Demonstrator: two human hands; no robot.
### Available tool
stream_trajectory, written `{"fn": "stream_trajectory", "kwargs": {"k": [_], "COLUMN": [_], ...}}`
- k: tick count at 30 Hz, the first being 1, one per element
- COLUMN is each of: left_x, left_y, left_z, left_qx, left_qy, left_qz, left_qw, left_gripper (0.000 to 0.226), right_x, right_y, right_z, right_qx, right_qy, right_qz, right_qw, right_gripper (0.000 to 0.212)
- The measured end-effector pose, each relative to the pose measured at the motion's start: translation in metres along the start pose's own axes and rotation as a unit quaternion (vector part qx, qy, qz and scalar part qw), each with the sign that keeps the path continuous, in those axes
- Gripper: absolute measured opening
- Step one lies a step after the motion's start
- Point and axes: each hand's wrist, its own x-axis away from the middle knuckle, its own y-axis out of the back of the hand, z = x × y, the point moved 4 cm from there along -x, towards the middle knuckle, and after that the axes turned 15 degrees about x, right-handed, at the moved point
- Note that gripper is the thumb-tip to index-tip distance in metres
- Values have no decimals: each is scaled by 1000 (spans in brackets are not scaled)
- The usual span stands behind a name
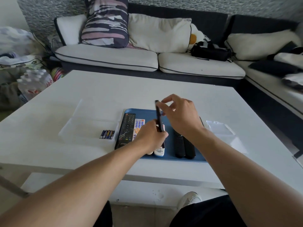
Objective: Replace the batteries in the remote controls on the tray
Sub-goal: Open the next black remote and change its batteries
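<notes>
1. Left grip [151, 136] curled round the near end of a slim black remote [158, 117], held on edge and nearly upright above the middle of the blue tray [131, 110]. Right grip [178, 112] over the far end, thumb and forefinger pinching or about to pinch near the top; actual contact cannot be told through the blur.
2. Risk of the remote twisting out: narrow edge hold below, light fingertip hold above. Likely cause: a sliding push on the back cover with too little support from the left grip.
3. Risk of a dropped remote striking those lying beneath: long black remote [126, 128] at the tray's left, white remote with blue and orange keys [139, 125] beside it, another white remote [159, 151] near the front edge, two dark remotes [184, 145] to the right.
4. Risk of the cover or a loose cell springing free and rolling off the counter [164, 86]. Whether the battery bay is open yet cannot be told.
5. Batteries [107, 134] in a row inside a clear shallow tray [78, 128] left of the blue tray, well apart from both grips; reaching across calls for letting go with one grip, another chance for a slip.
6. Clear plastic bag [221, 130] on the counter at right; old and new cells easily mixed without separate spots.
</notes>
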Motion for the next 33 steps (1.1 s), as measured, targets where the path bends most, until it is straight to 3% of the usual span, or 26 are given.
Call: {"fn": "stream_trajectory", "kwargs": {"k": [4, 6, 9, 13, 18, 29, 33], "left_x": [-1, 0, 1, 4, 2, 1, -1], "left_y": [12, 22, 29, 31, 36, 38, 36], "left_z": [-4, -12, -19, -21, -20, -17, -14], "left_qx": [291, 374, 444, 468, 452, 419, 418], "left_qy": [47, 28, 9, -6, -13, -4, -7], "left_qz": [-29, -56, -73, -74, -73, -85, -97], "left_qw": [955, 925, 893, 881, 889, 904, 903], "left_gripper": [14, 20, 19, 20, 18, 21, 13], "right_x": [11, 13, 15, 18, 20, 19, 19], "right_y": [10, 11, -2, -20, -20, -22, -23], "right_z": [1, -7, -16, -18, -17, -19, -29], "right_qx": [-79, -98, -157, -332, -398, -352, -282], "right_qy": [-29, -64, -136, -174, -175, -166, -180], "right_qz": [2, 11, 86, 159, 186, 195, 142], "right_qw": [996, 993, 974, 913, 881, 901, 932], "right_gripper": [25, 27, 35, 34, 38, 26, 23]}}
